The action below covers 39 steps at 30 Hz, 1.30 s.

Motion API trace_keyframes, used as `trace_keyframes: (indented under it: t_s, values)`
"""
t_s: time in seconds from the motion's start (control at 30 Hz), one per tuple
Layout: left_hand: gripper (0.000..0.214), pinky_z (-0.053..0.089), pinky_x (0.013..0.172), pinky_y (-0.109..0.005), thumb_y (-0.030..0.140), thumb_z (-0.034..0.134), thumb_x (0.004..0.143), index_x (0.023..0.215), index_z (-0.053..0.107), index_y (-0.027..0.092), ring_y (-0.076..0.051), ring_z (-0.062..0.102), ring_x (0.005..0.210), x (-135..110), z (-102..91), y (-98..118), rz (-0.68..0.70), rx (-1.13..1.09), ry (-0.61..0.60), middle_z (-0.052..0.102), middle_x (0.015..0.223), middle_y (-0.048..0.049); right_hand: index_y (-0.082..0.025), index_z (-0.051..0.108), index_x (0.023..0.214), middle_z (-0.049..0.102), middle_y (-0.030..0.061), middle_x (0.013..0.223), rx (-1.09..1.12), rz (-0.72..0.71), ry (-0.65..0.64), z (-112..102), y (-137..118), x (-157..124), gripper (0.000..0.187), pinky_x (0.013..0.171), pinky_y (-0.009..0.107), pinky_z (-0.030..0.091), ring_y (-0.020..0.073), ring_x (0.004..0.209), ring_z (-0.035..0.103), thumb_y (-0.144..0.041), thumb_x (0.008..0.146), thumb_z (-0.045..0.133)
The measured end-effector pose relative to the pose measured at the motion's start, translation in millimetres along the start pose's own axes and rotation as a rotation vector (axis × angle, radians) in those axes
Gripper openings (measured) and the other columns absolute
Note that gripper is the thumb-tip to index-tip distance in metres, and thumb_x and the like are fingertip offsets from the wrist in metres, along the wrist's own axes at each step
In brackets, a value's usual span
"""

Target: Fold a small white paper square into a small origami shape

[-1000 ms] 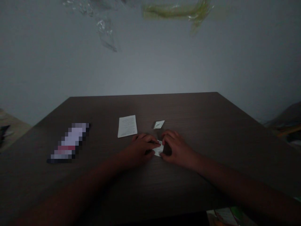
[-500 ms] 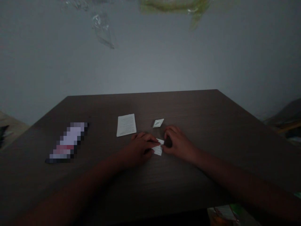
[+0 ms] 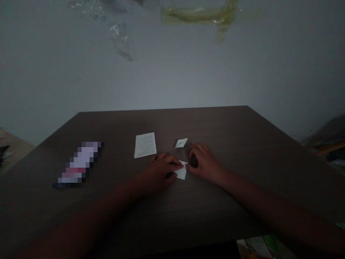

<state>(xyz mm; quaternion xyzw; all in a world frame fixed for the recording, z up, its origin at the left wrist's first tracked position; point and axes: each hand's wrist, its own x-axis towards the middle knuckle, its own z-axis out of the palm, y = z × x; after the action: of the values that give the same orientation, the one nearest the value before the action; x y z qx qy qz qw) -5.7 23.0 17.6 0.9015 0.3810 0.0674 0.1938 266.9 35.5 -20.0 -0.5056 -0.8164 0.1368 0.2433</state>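
A small white folded paper [image 3: 181, 174] with printed lines lies on the dark table between my hands. My left hand [image 3: 161, 171] presses its fingertips down on the paper's left and upper part, the thumb near its lower edge. At the paper's right edge, my right hand [image 3: 205, 162] has its fingers curled and the thumb tip touching the corner. Just beyond them is a small folded paper diamond [image 3: 181, 143], slightly raised off the surface. A stack of printed white paper sheets [image 3: 145, 145] rests past my left hand.
On the left of the brown table [image 3: 215, 126] lies a phone [image 3: 81, 162] with its screen blurred out. Behind the table rises a grey wall [image 3: 172, 72] with yellow tape [image 3: 194, 16] and clear plastic tape on it. Colourful packets [image 3: 258, 246] show below the front edge.
The camera view has tilted up slightly, so everything sits a little lower. Both hands stay at the folded paper, with only slight finger movement along its upper right edge.
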Motion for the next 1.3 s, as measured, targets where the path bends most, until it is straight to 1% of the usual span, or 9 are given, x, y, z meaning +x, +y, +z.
trace_keyframes:
  t_s: [0.13, 0.37, 0.53, 0.63, 0.73, 0.83, 1.0, 1.2, 1.3]
  values:
    - [0.047, 0.051, 0.126, -0.054, 0.017, 0.071, 0.109, 0.151, 0.085, 0.032, -0.035, 0.07, 0.145, -0.4, 2.0, -1.0, 0.026, 0.007, 0.023, 0.082, 0.152, -0.0064, -0.027, 0.068, 0.11, 0.075, 0.015, 0.142, 0.034, -0.071, -0.063, -2.9, -10.8, -10.8, 0.032, 0.117, 0.061, 0.059, 0.0409, 0.137, 0.069, -0.028, 0.09, 0.094]
    - [0.049, 0.051, 0.123, -0.05, 0.015, 0.073, 0.106, 0.15, 0.084, 0.035, -0.035, 0.07, 0.145, -0.1, 2.3, -0.8, 0.02, 0.035, 0.031, 0.082, 0.151, -0.0042, -0.028, 0.068, 0.112, 0.074, 0.0144, 0.147, 0.077, -0.106, -0.112, -4.2, -18.2, -17.4, 0.042, 0.122, 0.067, 0.057, 0.0433, 0.143, 0.068, -0.029, 0.084, 0.1]
    - [0.055, 0.052, 0.123, -0.05, 0.01, 0.068, 0.105, 0.152, 0.083, 0.033, -0.033, 0.069, 0.145, -0.5, -0.4, 0.6, 0.039, 0.01, 0.025, 0.082, 0.152, -0.0049, -0.029, 0.063, 0.107, 0.076, 0.0114, 0.135, 0.095, -0.089, -0.083, -1.0, -12.8, -14.2, 0.037, 0.118, 0.062, 0.058, 0.0397, 0.135, 0.071, -0.026, 0.087, 0.094]
    - [0.056, 0.051, 0.124, -0.052, 0.008, 0.065, 0.105, 0.152, 0.083, 0.033, -0.033, 0.069, 0.145, -0.5, -2.7, 1.8, 0.031, 0.0, 0.007, 0.082, 0.15, -0.0061, -0.028, 0.062, 0.104, 0.076, 0.0121, 0.126, 0.062, -0.029, -0.026, 1.5, -5.8, -7.2, 0.032, 0.111, 0.058, 0.06, 0.0381, 0.125, 0.073, -0.025, 0.089, 0.09]
    - [0.058, 0.051, 0.123, -0.05, 0.008, 0.063, 0.105, 0.153, 0.083, 0.034, -0.034, 0.07, 0.143, -0.3, -4.1, 2.5, 0.02, -0.001, -0.003, 0.083, 0.148, -0.0053, -0.027, 0.062, 0.103, 0.075, 0.0124, 0.122, 0.027, 0.039, 0.011, 2.4, 1.7, 0.6, 0.029, 0.104, 0.053, 0.06, 0.037, 0.119, 0.073, -0.026, 0.091, 0.088]
    - [0.058, 0.051, 0.125, -0.05, 0.008, 0.063, 0.105, 0.152, 0.084, 0.034, -0.033, 0.07, 0.143, 0.4, -4.2, 2.5, 0.015, -0.009, -0.001, 0.083, 0.148, -0.0051, -0.027, 0.063, 0.103, 0.074, 0.0119, 0.121, 0.015, 0.062, 0.037, 2.6, 6.3, 4.9, 0.027, 0.105, 0.053, 0.06, 0.037, 0.12, 0.073, -0.026, 0.092, 0.088]
    - [0.057, 0.048, 0.126, -0.053, 0.007, 0.066, 0.103, 0.152, 0.084, 0.03, -0.034, 0.068, 0.146, 0.6, -3.6, 2.1, 0.004, -0.028, -0.019, 0.082, 0.149, -0.0066, -0.027, 0.066, 0.106, 0.075, 0.0122, 0.125, -0.003, 0.009, 0.025, 2.6, 3.9, 1.7, 0.027, 0.107, 0.054, 0.061, 0.0372, 0.123, 0.073, -0.028, 0.093, 0.089]
    - [0.048, 0.05, 0.123, -0.049, 0.02, 0.074, 0.107, 0.152, 0.083, 0.034, -0.034, 0.069, 0.146, -1.2, 1.2, -0.6, 0.019, -0.017, 0.022, 0.082, 0.151, -0.005, -0.028, 0.071, 0.114, 0.075, 0.0138, 0.148, 0.026, -0.11, -0.061, -3.3, -9.6, -13.1, 0.036, 0.119, 0.063, 0.058, 0.0415, 0.141, 0.069, -0.03, 0.088, 0.096]
    - [0.048, 0.049, 0.125, -0.052, 0.022, 0.077, 0.107, 0.154, 0.083, 0.033, -0.035, 0.069, 0.147, -1.2, 2.5, -0.4, -0.002, -0.003, 0.006, 0.082, 0.153, -0.0053, -0.029, 0.069, 0.112, 0.076, 0.0134, 0.146, 0.055, -0.131, -0.085, -4.0, -14.2, -17.6, 0.036, 0.119, 0.064, 0.059, 0.0413, 0.138, 0.07, -0.027, 0.087, 0.095]
